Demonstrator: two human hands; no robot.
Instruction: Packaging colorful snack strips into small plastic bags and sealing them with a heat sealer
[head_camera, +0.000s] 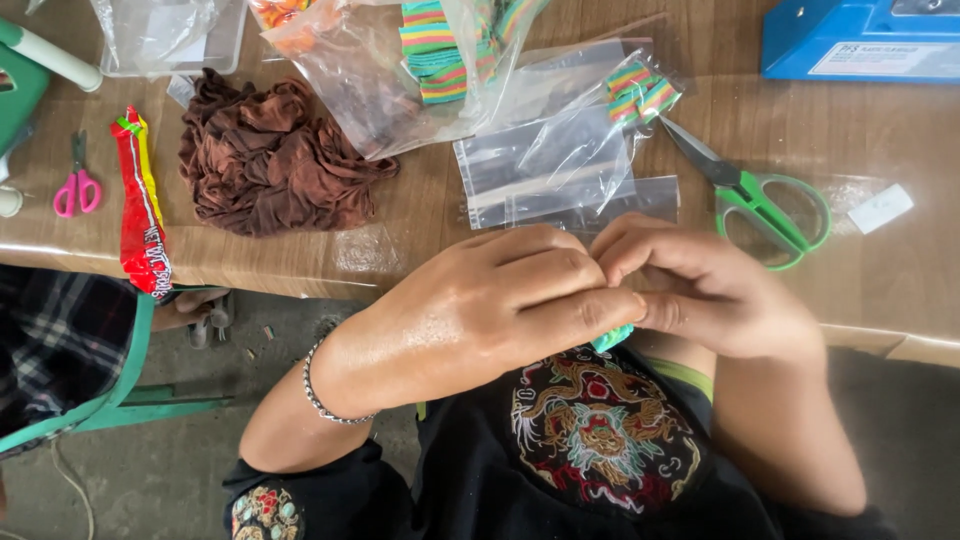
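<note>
1. Broadly, the wooden table fills the upper part of the view; its near edge runs just above the person's hands; a blue machine sits at its far right corner.
2. Next in size, a crumpled brown cloth lies on the left of the table; beside it lies a long red and yellow packet; a big clear bag of rainbow-striped strips rests behind.
3. Flat clear plastic bags lie in a loose pile just beyond the hands; one holds a small rainbow piece.
4. Then the left hand, a bead bracelet at its wrist, is curled with fingers pressed against the right hand; both sets of fingers pinch together on a small green-blue piece, which peeks out below the thumbs, close to the person's chest and off the table.
5. Green-handled scissors lie just right of the bags; small pink scissors lie at the far left.
</note>
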